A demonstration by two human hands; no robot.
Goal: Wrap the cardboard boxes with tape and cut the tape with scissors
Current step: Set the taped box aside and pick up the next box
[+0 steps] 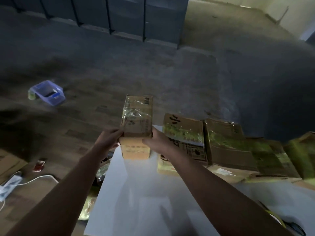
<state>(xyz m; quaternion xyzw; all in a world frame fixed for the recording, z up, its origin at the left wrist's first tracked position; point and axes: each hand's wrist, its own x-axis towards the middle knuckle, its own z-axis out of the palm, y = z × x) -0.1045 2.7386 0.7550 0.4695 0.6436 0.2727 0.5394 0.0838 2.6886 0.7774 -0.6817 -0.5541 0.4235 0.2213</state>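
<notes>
Head view. Brown cardboard, banded with clear glossy tape, makes up the cardboard box point(137, 116) held between both hands over the far end of the white table point(144, 193). The box points away from the person with its near end face lit. Whether it touches the tabletop cannot be told.

The left hand point(109, 137) grips the box's left near corner, fingers curled against the side. The right hand point(159, 142) grips the right near corner, its thumb laid across the near end face. The remaining fingers are hidden behind the box.

A row of taped boxes point(185, 132) stands just to the right of the held box along the table's far right edge, each touching the next. Their tape shows a yellow-green tint.

On the grey floor point(153, 65), well to the left, lies a blue plastic tub point(47, 92). Nearer the person on the left are a red packet point(39, 165) and a white cable point(34, 180).

A dark and yellow item point(279, 220) at the table's near right corner is too blurred to identify.
</notes>
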